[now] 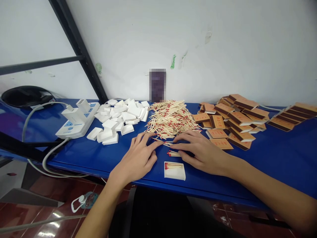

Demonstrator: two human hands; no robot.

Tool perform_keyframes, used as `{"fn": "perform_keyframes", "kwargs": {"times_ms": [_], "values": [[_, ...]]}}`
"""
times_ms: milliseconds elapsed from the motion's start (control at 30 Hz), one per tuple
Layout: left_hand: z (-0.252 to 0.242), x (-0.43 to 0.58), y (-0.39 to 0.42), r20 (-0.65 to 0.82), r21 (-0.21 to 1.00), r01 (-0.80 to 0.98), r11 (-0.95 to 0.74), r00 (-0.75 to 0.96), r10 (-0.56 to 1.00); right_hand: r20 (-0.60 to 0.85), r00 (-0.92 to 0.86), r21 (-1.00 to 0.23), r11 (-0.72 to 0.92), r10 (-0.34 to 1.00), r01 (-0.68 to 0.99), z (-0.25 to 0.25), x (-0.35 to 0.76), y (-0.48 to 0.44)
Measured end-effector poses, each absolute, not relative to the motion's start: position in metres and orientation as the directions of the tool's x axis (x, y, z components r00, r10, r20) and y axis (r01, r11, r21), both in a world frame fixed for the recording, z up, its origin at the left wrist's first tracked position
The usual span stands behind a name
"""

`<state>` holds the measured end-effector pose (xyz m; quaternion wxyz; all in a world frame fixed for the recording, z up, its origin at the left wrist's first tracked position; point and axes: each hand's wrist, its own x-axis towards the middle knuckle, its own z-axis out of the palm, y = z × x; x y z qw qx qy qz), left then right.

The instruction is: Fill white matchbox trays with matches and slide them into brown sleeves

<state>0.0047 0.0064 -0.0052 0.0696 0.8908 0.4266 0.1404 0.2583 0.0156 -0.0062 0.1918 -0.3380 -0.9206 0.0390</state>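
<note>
Matchsticks (170, 120) lie heaped on the blue bench (279, 155) and loose before the heap, where the left grip (139, 155) is spread, fingertips on stray sticks, nothing visibly pinched. The right grip (201, 150) is likewise parted, thumb near a small row. They should be light, stiff yet easily snapped: best taken mid-shaft, clear of the red heads.

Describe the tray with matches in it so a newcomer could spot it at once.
On the blue table, find the big match pile, then come toward the front edge, past a small bundle of matches by the right hand. There lies a small white tray. Unlike the white trays heaped at the left, it lies alone, with red-tipped matches along its far side.
</note>
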Motion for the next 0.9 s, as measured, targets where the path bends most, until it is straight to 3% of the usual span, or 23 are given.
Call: {"fn": "perform_keyframes", "kwargs": {"times_ms": [900], "values": [[-0.0053, 0.0044, 0.0068, 0.209, 0.255, 0.735, -0.628, 0.592, 0.778, 0.417, -0.671, -0.165, 0.777, 0.613, 0.608, -0.0076, 0.2611, 0.0181]]}}
